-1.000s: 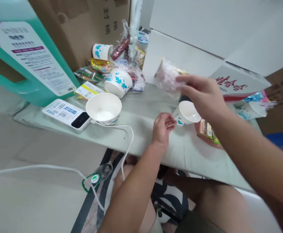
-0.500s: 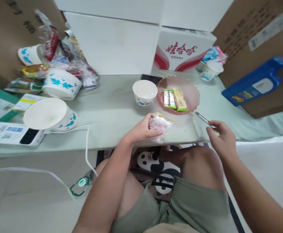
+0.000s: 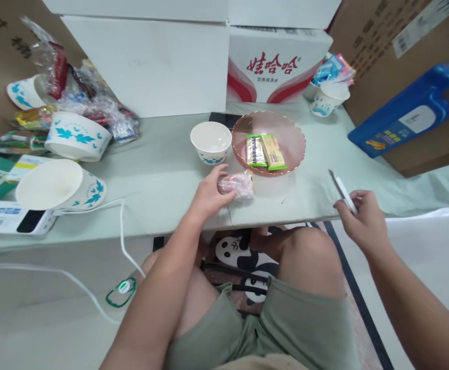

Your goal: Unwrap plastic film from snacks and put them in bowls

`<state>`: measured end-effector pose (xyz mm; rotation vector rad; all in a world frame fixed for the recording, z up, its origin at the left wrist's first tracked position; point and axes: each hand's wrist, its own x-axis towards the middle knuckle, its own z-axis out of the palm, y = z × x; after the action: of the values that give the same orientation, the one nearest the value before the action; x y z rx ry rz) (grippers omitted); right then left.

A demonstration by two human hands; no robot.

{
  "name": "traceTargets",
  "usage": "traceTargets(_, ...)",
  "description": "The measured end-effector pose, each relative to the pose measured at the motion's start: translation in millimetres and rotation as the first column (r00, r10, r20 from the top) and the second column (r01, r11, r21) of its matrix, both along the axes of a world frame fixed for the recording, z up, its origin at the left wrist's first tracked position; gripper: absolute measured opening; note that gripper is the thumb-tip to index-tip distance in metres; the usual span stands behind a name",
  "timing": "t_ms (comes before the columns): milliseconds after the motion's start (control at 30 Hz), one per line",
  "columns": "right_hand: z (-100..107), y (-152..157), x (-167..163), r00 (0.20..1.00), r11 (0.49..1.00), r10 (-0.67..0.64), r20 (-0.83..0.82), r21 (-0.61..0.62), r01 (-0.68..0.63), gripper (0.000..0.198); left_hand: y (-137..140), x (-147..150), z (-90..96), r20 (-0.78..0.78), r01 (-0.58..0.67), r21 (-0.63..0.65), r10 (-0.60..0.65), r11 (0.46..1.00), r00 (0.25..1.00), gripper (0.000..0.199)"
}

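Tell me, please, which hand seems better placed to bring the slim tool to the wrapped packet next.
The right hand, I'd judge: it holds the slim tool, while the left hand grips the wrapped packet near the pink bowl.

A blue bottle (image 3: 405, 113) is sitting before a brown carton (image 3: 382, 72); a white box with red lettering (image 3: 272, 77) is standing at the back of the surface (image 3: 158, 169). Near a white device (image 3: 10, 217), a white cable (image 3: 122, 226) is hanging over the front edge, while a panda-patterned mat (image 3: 228, 250) is lying below
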<state>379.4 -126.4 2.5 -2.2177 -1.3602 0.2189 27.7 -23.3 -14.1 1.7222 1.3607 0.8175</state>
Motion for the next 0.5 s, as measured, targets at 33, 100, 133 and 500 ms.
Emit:
traceTargets(33, 4, -5, -10, 0.997, 0.997, 0.071, -0.033, 0.024, -0.07, 0.029, 1, 0, -1.0, 0.006, -0.005, 0.015, 0.005, 1.0, 1.0, 0.07)
traceTargets(100, 10, -8, -36, 0.963, 0.963, 0.266, -0.05, 0.068, -0.262, 0.024, 2, -1, -3.5, 0.025, -0.01, 0.027, 0.009, 1.0, 1.0, 0.068)
traceTargets(133, 12, -5, -52, 0.93, 0.928, 0.367, -0.033, 0.087, -0.363, 0.021, 2, -2, -4.9, 0.041, -0.006, 0.019, 0.005, 1.0, 0.999, 0.068)
traceTargets(500, 4, 52, -124, 0.677, 0.731, 0.64, 0.364, -0.018, -0.682, 0.027, 5, -14, -20.2, 0.195, 0.107, -0.103, -0.085, 0.989, 0.977, 0.078)
